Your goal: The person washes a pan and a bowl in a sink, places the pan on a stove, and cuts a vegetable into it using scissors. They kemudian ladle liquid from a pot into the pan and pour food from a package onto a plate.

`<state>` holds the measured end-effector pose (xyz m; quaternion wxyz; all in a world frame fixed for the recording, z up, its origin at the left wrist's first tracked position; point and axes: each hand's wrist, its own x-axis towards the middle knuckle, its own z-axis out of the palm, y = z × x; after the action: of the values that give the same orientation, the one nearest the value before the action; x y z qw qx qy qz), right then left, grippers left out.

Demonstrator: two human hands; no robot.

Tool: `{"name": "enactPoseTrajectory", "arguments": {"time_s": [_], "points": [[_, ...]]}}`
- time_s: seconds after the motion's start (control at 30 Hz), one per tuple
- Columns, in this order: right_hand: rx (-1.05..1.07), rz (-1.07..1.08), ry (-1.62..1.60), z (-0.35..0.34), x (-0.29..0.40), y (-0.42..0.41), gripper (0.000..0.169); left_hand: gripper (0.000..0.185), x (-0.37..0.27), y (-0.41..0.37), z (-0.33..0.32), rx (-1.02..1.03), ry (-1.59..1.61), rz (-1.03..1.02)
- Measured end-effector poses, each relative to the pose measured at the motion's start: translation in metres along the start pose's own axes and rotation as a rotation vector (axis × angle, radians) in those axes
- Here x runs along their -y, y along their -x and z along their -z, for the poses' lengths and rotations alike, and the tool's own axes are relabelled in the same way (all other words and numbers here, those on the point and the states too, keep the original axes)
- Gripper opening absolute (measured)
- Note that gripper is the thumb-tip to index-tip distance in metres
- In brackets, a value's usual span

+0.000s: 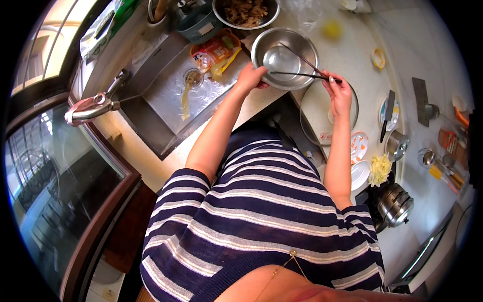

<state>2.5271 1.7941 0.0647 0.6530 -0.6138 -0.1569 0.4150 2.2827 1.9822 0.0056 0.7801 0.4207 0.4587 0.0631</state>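
A stainless steel bowl (268,43) stands at the corner of the counter, beside the sink. My left hand (251,78) grips its near left rim, with the thumb over the edge. In my right hand (339,94) is a pair of dark chopsticks (294,73), spread apart, with their tips over the inside of the bowl. The bowl's shiny bottom shows no solid food; whether it holds clear liquid, I cannot tell.
Left lies a steel sink (151,109) with food packets (213,56) and scraps near its drain. Behind stands a bowl of brown food (245,11). Right are a round glass lid (313,109), a kitchen knife (388,111), plates (359,147), shredded pale vegetable (379,170) and a steel pot (394,205).
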Motion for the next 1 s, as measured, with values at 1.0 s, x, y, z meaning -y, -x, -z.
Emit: {"name": "enactPoseTrajectory", "arguments": {"time_s": [1.0], "points": [[0.598, -0.187, 1.308, -0.373, -0.298, -0.018, 0.061, 0.065, 0.166, -0.006, 0.271, -1.041, -0.379, 0.473]]}}
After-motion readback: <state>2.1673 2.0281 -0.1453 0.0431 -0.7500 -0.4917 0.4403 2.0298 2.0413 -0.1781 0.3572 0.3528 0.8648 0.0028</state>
